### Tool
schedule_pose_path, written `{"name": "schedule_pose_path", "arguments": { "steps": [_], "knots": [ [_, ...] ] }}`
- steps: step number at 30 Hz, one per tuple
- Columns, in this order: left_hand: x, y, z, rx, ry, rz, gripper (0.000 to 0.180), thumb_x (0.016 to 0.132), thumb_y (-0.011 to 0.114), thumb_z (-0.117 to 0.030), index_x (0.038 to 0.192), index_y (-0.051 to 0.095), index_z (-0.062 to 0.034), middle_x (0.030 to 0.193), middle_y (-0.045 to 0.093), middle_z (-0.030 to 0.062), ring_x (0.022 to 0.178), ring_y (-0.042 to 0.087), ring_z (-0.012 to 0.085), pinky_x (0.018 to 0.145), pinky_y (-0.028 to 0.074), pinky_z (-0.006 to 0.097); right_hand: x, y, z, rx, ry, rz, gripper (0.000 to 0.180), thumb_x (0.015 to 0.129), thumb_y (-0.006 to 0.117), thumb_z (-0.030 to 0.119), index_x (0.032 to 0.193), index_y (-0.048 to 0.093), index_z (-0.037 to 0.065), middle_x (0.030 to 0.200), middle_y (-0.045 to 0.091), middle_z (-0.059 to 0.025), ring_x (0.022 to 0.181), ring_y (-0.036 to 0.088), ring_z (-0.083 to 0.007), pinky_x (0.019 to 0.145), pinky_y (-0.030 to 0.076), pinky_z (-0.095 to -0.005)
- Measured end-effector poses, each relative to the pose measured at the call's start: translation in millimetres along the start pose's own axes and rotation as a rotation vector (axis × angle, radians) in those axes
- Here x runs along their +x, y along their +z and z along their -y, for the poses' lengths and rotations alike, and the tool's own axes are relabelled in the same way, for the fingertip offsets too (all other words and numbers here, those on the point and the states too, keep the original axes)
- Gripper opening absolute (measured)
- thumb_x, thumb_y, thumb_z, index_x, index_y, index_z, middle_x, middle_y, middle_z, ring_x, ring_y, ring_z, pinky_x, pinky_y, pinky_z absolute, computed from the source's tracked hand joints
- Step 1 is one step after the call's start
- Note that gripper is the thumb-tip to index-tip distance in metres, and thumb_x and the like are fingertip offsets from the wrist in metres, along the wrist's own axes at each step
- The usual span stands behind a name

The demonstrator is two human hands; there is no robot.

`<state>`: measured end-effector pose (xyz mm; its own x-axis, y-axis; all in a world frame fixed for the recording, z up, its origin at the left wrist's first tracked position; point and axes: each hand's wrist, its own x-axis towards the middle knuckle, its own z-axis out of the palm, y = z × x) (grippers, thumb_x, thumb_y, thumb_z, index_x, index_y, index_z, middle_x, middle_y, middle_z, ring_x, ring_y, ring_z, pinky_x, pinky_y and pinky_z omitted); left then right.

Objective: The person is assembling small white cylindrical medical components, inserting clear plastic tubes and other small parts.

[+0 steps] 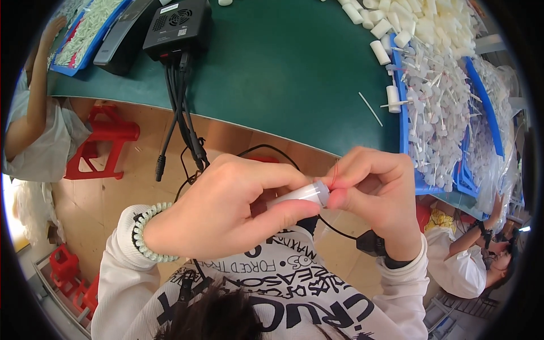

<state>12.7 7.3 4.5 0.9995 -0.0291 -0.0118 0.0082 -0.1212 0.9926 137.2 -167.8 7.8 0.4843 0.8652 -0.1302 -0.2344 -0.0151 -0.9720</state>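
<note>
My left hand [221, 207] is wrapped round a small white cylinder [303, 195] with a translucent grey end, holding it tilted in front of my body, just off the table's near edge. That end points toward my right hand [377, 184]. The fingertips of my right hand are closed in a pinch at the translucent end, on a thin red thread [335, 170]; part of the thread shows above the fingers. How the thread joins the cylinder is hidden by the fingertips.
On the green table [266, 73] lie a thin white stick [370, 109] and a heap of white cylinders [422, 22]. A blue bin [404, 119] holds translucent stemmed parts. A black fan box [178, 28] trails cables. Co-workers sit left and right; a red stool [107, 133] stands left.
</note>
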Motion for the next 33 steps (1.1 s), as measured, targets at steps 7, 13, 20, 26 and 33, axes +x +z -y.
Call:
{"name": "schedule_pose_path", "arguments": {
  "steps": [7,13,20,26,33],
  "knots": [
    [3.0,1.9,-10.8,0.220,0.041,-0.042,0.027,0.081,0.062,-0.007,0.106,0.059,0.0015,0.082,0.064,0.0086,0.067,0.059,0.0174,0.059,0.045,0.027,3.7,11.6,10.6,0.108,0.083,-0.163,0.011,0.075,0.067,-0.009,0.086,0.064,-0.006,0.089,0.065,-0.0123,0.082,0.063,-0.0138,0.076,0.051,-0.0233],
    [1.9,-1.5,-12.1,0.302,0.138,-0.048,0.040,0.078,0.064,-0.011,0.115,0.055,0.0008,0.097,0.064,0.0137,0.078,0.061,0.0267,0.068,0.047,0.032,-5.3,5.1,8.6,0.112,-0.044,-0.083,0.020,0.074,0.065,-0.011,0.094,0.065,-0.008,0.092,0.065,-0.0161,0.086,0.064,-0.0178,0.077,0.052,-0.0262],
    [-1.0,5.1,-5.4,0.462,0.256,-0.102,0.038,0.078,0.064,-0.006,0.112,0.054,0.0056,0.096,0.064,0.0151,0.076,0.062,0.0273,0.066,0.048,0.031,-10.8,13.4,15.3,-0.132,-0.058,-0.151,0.018,0.072,0.067,-0.010,0.089,0.068,-0.006,0.093,0.065,-0.0173,0.083,0.064,-0.0179,0.073,0.052,-0.0252],
    [2.3,9.8,-0.3,0.479,0.247,-0.166,0.035,0.078,0.061,0.001,0.112,0.054,0.0067,0.091,0.063,0.0154,0.074,0.062,0.0261,0.064,0.049,0.030,-7.8,19.3,5.5,-0.355,-0.173,-0.235,0.016,0.072,0.067,-0.009,0.087,0.068,-0.005,0.087,0.067,-0.0148,0.076,0.064,-0.0155,0.068,0.050,-0.0237],
    [3.7,15.7,4.4,0.521,0.202,-0.281,0.030,0.081,0.059,0.001,0.111,0.055,0.0046,0.087,0.063,0.0155,0.071,0.063,0.0261,0.063,0.049,0.030,-6.6,21.1,-1.4,-0.524,-0.295,-0.172,0.027,0.073,0.062,-0.010,0.100,0.064,-0.006,0.091,0.063,-0.0143,0.077,0.064,-0.0174,0.071,0.050,-0.0249]
  ]
}}
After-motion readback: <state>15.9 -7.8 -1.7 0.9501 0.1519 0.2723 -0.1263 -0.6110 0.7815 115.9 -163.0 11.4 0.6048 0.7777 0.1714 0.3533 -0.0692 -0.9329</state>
